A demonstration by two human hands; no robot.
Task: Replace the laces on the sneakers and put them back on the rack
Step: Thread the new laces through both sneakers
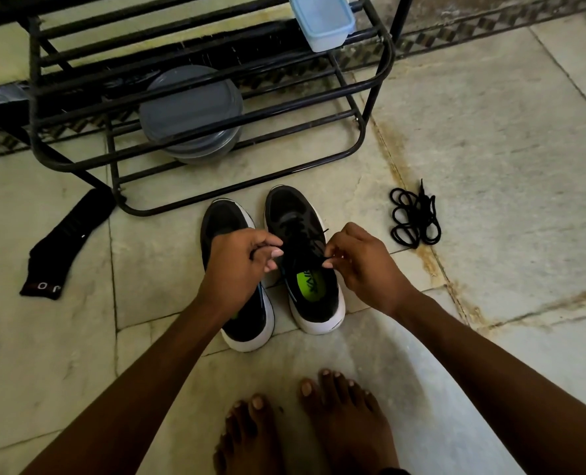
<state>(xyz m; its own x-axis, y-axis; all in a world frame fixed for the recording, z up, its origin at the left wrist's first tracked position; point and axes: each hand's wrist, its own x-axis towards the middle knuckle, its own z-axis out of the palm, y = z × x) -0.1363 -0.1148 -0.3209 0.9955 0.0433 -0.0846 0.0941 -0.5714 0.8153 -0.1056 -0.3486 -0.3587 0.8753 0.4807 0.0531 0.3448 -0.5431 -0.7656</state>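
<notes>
insole (309,282): green patch, dark lettering, not clearly readable | sock (66,241): pale "O" at cuff

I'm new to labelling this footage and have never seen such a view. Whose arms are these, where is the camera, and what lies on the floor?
No machine: a person wears one camera on the head, looking down at their own arms and bare feet. The left hand and right hand work on one sneaker. The right hand's fingers pinch an end of its black lace, and the left seems to hold the other end. A second sneaker stands beside it. On the floor lie a bundle of black laces and a black sock. Behind stands a black rack holding grey round containers and a pale blue box.
</notes>
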